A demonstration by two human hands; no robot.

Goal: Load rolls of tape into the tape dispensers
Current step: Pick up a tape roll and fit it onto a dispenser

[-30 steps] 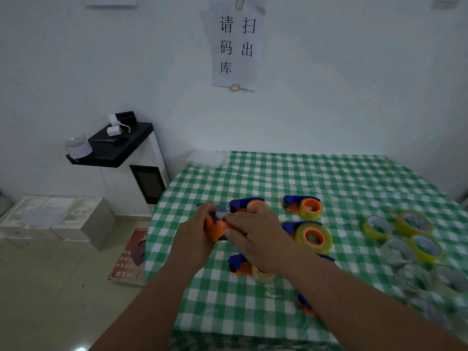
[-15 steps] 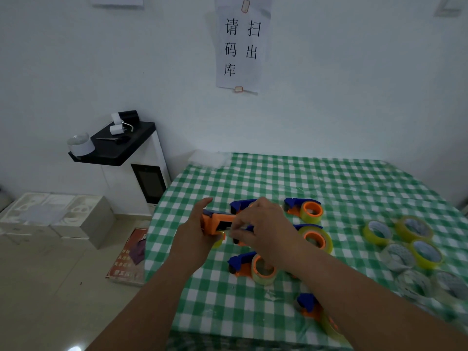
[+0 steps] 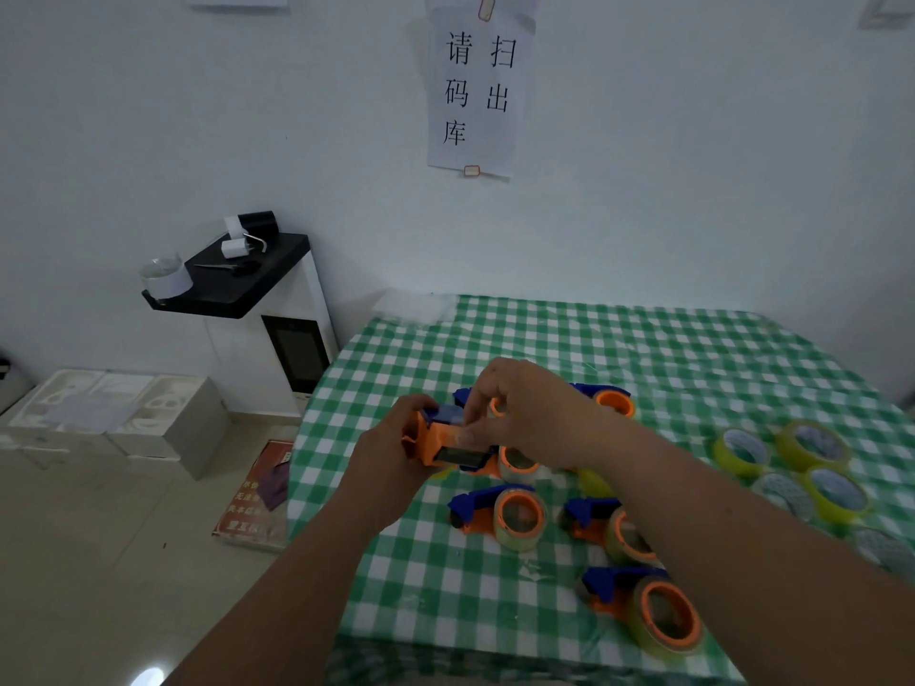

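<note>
An orange and blue tape dispenser is held above the green checked table. My left hand grips its orange end from the left. My right hand pinches its top and side with curled fingers. A roll of clear tape sits in the held dispenser, partly hidden by my right hand. Several loaded dispensers lie on the cloth below: one in the middle, one under my right forearm, one near the front edge.
Loose yellow and clear tape rolls lie at the table's right side. More dispensers sit behind my hands. A white cabinet with a black top stands left of the table, with white boxes on the floor.
Both hands have lifted the dispenser off the table. My right hand moved from covering it to pinching its top and side.
</note>
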